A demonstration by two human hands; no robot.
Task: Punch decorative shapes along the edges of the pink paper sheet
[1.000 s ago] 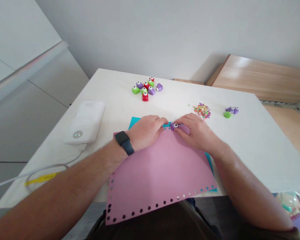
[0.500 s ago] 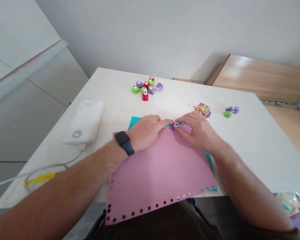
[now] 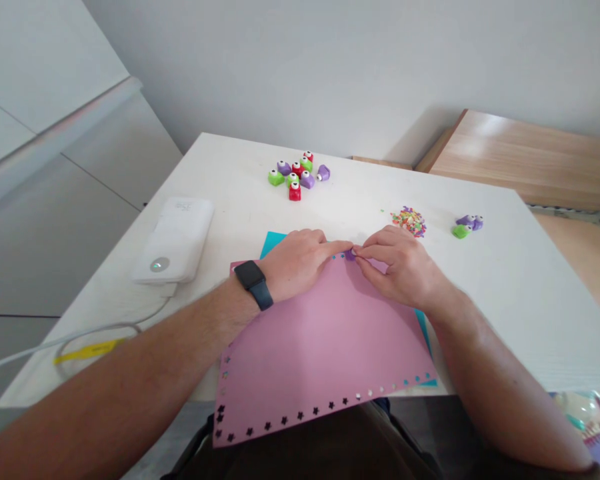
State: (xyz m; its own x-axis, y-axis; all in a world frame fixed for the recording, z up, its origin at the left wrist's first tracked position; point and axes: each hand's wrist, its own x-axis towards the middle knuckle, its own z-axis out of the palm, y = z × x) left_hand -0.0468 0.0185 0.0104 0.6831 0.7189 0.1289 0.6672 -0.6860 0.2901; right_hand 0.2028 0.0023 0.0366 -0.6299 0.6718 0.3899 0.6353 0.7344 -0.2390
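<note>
Head view: white table [image 3: 505,280], grey wall [image 3: 330,67]

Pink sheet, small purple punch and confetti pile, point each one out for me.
pink sheet [image 3: 320,347], head view, bare middle.
small purple punch [image 3: 349,254], head view, visible top between fingertips.
confetti pile [image 3: 409,221], head view, centre.

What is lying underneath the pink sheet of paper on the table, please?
A teal sheet lies under the pink sheet, showing at the far left corner and along the right edge. How far it extends beneath, or whether anything else lies there, is hidden.
</note>
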